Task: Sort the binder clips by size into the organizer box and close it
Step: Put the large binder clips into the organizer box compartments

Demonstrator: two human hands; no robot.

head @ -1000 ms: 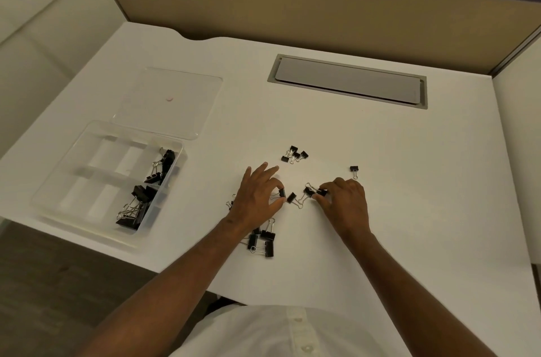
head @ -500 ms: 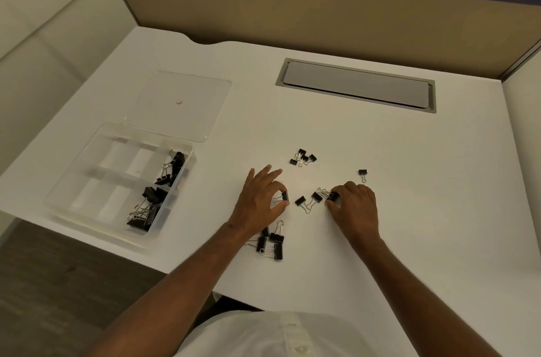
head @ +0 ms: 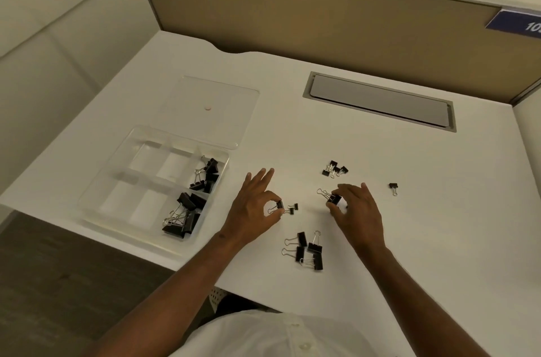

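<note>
Left hand pinches a small binder clip between thumb and index, other fingers spread. Two more small clips lie just beside it on the white tabletop. Right hand, fingers curled, grips a medium binder clip. Loose on the tabletop: medium clip group near the front edge, small clip cluster farther back, single small clip at right. Clear organizer box at left, open, with clips in its two right compartments; lid flat behind it.
</note>
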